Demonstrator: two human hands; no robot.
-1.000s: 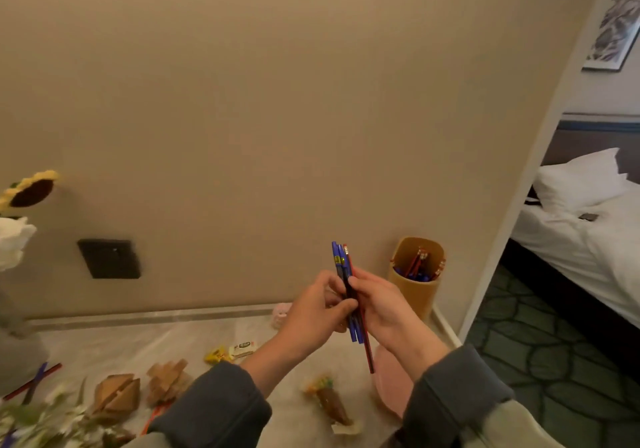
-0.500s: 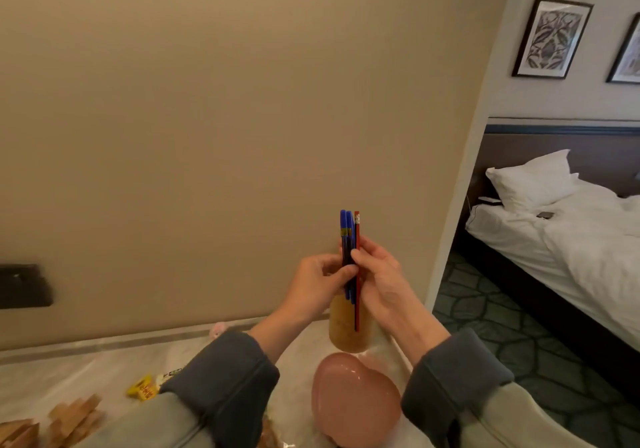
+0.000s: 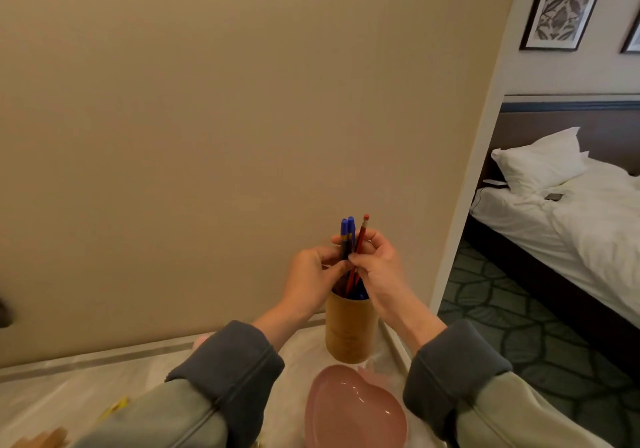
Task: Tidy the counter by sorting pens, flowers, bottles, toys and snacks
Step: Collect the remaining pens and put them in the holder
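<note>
Both hands hold a small bundle of pens upright over a tan cylindrical pen cup (image 3: 350, 333) at the counter's right end. The bundle is two blue pens (image 3: 347, 234) and a red pencil (image 3: 362, 233) with an eraser tip. My left hand (image 3: 311, 279) pinches the bundle from the left, and my right hand (image 3: 375, 262) pinches it from the right. The lower ends of the pens dip into the mouth of the cup, where other pens show. My fingers hide the middle of the bundle.
A pink heart-shaped dish (image 3: 353, 409) lies just in front of the cup. A yellow snack wrapper (image 3: 114, 409) and wooden pieces (image 3: 45, 439) sit at the lower left. The beige wall (image 3: 207, 136) backs the counter; right of its edge lies a bedroom with a bed (image 3: 571, 212).
The hands carried the bundle to the right until it stood over the cup, then lowered its ends into the cup's mouth. The view swung right, and the flowers and wall socket left the frame.
</note>
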